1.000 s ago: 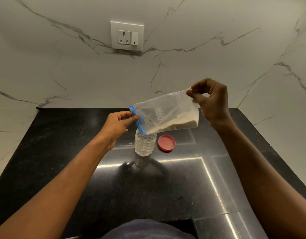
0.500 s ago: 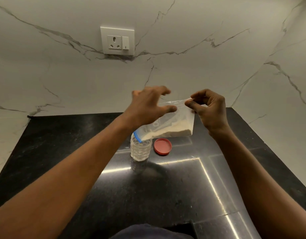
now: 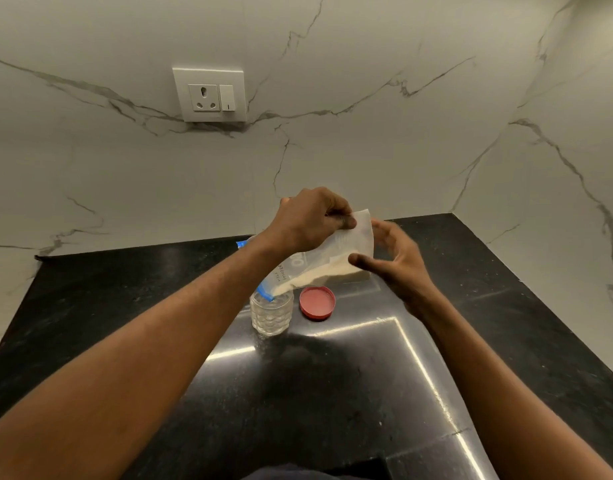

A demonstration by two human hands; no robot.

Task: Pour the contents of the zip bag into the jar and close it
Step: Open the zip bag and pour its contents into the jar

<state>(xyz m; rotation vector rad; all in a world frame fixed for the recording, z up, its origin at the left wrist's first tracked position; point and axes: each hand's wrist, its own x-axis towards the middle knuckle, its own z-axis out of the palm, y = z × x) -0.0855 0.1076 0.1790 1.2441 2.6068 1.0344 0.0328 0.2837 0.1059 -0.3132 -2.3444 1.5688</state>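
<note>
A clear zip bag (image 3: 327, 259) with a blue zip strip and pale powder inside hangs tilted, its open mouth resting at the rim of a small clear ribbed jar (image 3: 271, 315) on the black counter. My left hand (image 3: 310, 218) pinches the bag's raised top corner. My right hand (image 3: 397, 261) is beside the bag's right end with fingers spread, thumb touching the bag's lower side. The powder slopes down toward the mouth. A red round lid (image 3: 317, 302) lies flat on the counter just right of the jar.
The black polished counter (image 3: 332, 393) is bounded by white marble walls behind and to the right. A wall socket with a switch (image 3: 210, 95) sits on the back wall. Dark clothing shows at the bottom edge.
My left hand moved from the zip end up to the bag's raised corner and took hold. My right hand let go of that corner and opened. The bag's mouth dropped onto the jar.
</note>
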